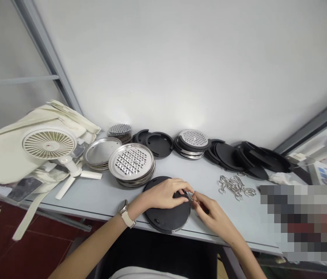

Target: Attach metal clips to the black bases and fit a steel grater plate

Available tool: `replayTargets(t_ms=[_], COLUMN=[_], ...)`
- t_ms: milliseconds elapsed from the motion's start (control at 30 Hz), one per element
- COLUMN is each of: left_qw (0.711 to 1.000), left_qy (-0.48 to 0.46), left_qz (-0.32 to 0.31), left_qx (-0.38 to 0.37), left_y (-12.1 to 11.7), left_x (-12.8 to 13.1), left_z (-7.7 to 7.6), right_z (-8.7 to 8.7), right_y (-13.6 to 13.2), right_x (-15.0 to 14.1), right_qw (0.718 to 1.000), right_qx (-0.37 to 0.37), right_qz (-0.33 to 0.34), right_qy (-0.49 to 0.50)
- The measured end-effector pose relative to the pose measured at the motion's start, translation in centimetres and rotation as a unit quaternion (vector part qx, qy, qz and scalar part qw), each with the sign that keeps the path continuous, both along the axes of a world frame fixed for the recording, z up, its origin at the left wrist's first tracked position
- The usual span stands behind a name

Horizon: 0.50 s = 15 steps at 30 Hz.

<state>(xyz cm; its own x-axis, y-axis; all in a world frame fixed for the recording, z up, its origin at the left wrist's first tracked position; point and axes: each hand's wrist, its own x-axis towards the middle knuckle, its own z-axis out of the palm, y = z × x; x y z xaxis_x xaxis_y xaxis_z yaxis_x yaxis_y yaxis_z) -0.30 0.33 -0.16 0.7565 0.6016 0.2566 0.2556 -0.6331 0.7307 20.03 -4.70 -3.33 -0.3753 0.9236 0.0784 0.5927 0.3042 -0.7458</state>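
A black round disc lies flat on the table near its front edge, with a thin shiny rim showing at the lower right. My left hand lies across its top, fingers and thumb closed at the right edge. At that edge my right hand pinches a small metal clip; the fingertips hide part of it. Right of my hands lies a loose pile of small metal clips. A stack of round metal grater plates stands just behind the disc on the left.
More metal plates stand at the left, beside a white fan and a cream bag. Along the wall are black round trays, another grater stack and black covers. A pixelated patch covers the right side.
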Motion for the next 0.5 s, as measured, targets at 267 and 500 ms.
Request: replayTargets(t_ms=[267,500], left_qw=[1.0,1.0], left_qy=[-0.007,-0.005], left_qz=[-0.005,0.004], left_qx=[0.013,0.016], left_y=[0.02,0.1], left_x=[-0.01,0.0], left_z=[0.04,-0.4], right_z=[-0.08,-0.17], right_y=[-0.04,0.2], right_x=[0.01,-0.18], right_qw=[1.0,1.0], right_qx=[0.008,0.006], right_qz=[0.002,-0.003], right_qy=[-0.012,-0.012])
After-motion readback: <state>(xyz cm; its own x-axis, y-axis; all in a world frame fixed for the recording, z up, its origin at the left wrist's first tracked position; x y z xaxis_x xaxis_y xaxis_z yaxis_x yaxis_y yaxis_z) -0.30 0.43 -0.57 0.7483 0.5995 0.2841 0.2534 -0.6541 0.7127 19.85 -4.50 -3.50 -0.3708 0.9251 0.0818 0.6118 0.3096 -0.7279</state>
